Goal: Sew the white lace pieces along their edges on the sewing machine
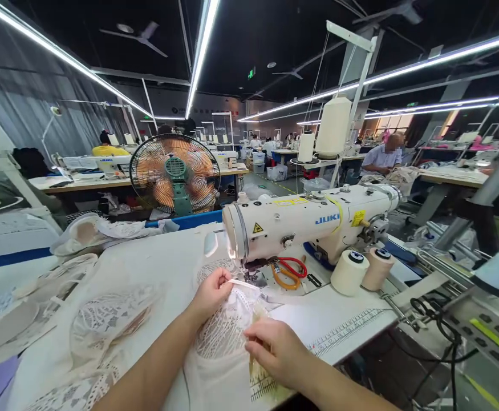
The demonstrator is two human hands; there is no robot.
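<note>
— Pinching the top edge of the lace piece (227, 325), the left hand (212, 294) holds it just beside the needle of the sewing machine (309, 220), fingers closed on the trim.

— And the right hand (277, 349)?

— It presses on the lace nearer the table edge (343, 337), fingertips together on the fabric. The lace lies on the white table in front of the machine head.

— Anything close by?

— Orange and red scissors (287, 269) under the machine arm, two thread cones (362, 269) to the right, a fan (174, 174) behind.

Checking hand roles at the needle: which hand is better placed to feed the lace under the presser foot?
Probably the left hand: it pinches the lace piece right beside the needle; the right hand holds it nearer the table edge.
</note>
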